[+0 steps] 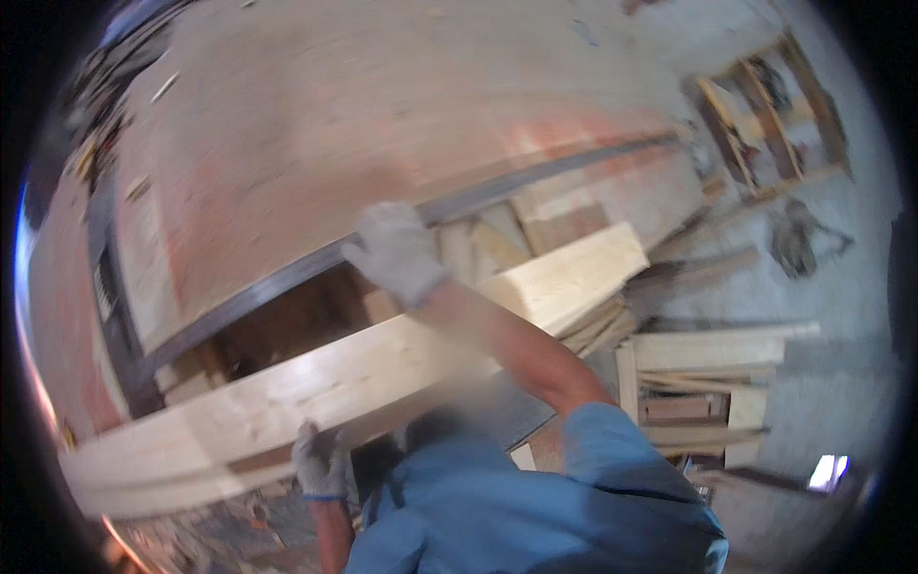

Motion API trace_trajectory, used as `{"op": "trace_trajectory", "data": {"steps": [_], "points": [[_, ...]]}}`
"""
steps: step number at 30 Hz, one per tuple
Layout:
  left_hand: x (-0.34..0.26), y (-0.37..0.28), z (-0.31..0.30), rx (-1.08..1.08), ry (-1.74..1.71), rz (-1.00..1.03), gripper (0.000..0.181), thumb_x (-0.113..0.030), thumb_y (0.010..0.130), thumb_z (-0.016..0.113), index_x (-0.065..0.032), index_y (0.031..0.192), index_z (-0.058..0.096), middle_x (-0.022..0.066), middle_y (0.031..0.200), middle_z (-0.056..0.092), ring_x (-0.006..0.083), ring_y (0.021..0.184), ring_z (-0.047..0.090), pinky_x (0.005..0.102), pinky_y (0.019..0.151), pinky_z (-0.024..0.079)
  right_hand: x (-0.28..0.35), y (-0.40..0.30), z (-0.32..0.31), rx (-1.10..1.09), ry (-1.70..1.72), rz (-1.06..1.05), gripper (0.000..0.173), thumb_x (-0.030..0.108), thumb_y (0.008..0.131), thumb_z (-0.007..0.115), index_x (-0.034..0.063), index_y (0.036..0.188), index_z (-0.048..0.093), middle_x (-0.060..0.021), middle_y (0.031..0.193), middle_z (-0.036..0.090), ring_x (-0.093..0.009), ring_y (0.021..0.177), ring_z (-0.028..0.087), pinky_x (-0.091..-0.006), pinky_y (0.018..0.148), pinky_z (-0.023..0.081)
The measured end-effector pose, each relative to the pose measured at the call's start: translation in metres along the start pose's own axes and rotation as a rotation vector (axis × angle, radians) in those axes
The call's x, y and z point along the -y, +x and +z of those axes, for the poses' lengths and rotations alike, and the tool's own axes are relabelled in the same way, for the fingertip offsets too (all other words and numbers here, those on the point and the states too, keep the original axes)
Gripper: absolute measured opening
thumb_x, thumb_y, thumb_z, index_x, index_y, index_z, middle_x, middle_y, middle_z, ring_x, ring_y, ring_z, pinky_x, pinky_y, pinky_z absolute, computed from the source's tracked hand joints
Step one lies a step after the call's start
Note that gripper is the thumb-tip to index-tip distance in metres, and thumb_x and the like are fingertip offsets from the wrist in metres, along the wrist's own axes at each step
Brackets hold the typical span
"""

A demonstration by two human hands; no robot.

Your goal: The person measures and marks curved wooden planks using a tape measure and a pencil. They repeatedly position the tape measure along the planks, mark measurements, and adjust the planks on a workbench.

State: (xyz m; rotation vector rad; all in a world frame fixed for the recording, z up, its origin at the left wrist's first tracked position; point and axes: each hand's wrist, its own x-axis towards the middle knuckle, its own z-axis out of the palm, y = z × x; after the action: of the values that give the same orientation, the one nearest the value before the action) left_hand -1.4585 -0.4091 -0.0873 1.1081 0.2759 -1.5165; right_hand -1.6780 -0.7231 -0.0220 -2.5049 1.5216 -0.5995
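A long, pale wooden board (337, 366) lies slantwise before me, from the lower left up to the right. My left hand (321, 463), in a whitish work glove, is at the board's near edge, its fingertips over the edge. My right hand (398, 251), also gloved, is past the far side of the board, by the dark rail (265, 298) along the edge of a large worktable (323, 129). Its thumb stands apart and I see nothing held in it. My right forearm crosses above the board and hides part of it. Blur softens the fingers.
Wood pieces lie under the table edge, around a dark gap (294, 323). On the right floor are a wooden frame (771, 118), stacked timber (717, 351) and a dark, unclear object (796, 240). Scraps (251, 513) litter the floor at lower left.
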Motion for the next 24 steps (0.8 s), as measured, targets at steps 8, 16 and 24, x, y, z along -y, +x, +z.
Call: {"op": "trace_trajectory", "data": {"steps": [8, 16, 24], "points": [[-0.015, -0.005, 0.003, 0.013, 0.086, 0.0, 0.04, -0.031, 0.093, 0.076, -0.0055, 0.122, 0.064, 0.0089, 0.114, 0.072, 0.0264, 0.104, 0.069, 0.0398, 0.083, 0.059, -0.07, 0.013, 0.04, 0.263, -0.073, 0.275, 0.055, 0.052, 0.094, 0.051, 0.006, 0.082, 0.08, -0.0198, 0.088, 0.076, -0.038, 0.089, 0.071, -0.0512, 0.087, 0.047], [-0.02, -0.007, 0.013, -0.01, 0.131, 0.004, 0.021, -0.027, 0.096, 0.071, -0.0141, 0.111, 0.066, 0.0004, 0.107, 0.07, 0.0205, 0.102, 0.065, 0.0427, 0.081, 0.053, -0.066, -0.004, 0.028, 0.355, -0.089, 0.274, 0.054, 0.052, 0.093, 0.053, 0.0061, 0.082, 0.079, -0.0213, 0.088, 0.075, -0.038, 0.089, 0.07, -0.0514, 0.086, 0.047], [-0.03, 0.015, 0.039, 0.08, 0.02, 0.053, 0.02, -0.023, 0.101, 0.063, -0.007, 0.112, 0.066, 0.0083, 0.109, 0.072, 0.0251, 0.106, 0.067, 0.0483, 0.094, 0.055, 0.013, -0.033, -0.019, 0.608, 0.151, 0.052, 0.052, 0.049, 0.093, 0.057, 0.0029, 0.082, 0.077, -0.0238, 0.091, 0.073, -0.04, 0.091, 0.071, -0.0532, 0.087, 0.052]]}}
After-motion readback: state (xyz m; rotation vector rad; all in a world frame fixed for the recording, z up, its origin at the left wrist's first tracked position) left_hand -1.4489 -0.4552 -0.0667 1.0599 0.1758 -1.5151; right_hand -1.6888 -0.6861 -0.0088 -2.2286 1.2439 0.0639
